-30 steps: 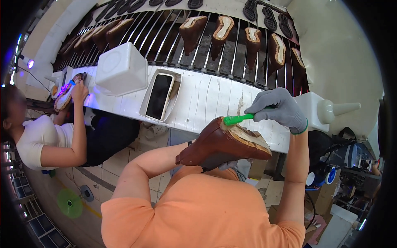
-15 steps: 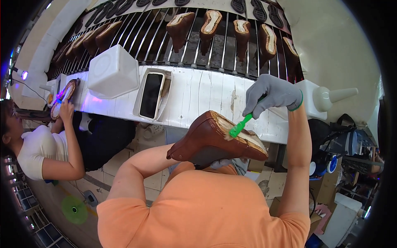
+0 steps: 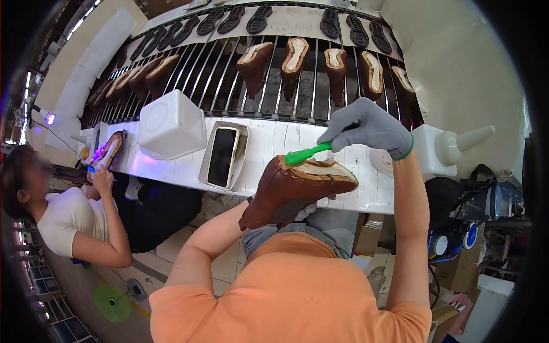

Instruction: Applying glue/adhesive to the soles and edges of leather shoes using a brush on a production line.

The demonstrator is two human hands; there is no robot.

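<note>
A brown leather boot is held over the front edge of the bench, its unfinished pale underside facing up. My left hand, in a grey glove, grips it from below; most of that hand is hidden behind the boot. My right hand, also grey-gloved, is closed round the handle of a green brush. The brush head touches the left end of the boot's underside, at the rim.
Beyond the white bench, upturned boots stand on a roller rack, with black soles behind. A white container, a phone in a tray and a white nozzled bottle sit nearby. A co-worker brushes a shoe at left.
My right hand has moved left with the brush, from the middle of the underside to its left end. The boot is tilted a little differently, and the whole view has shifted.
</note>
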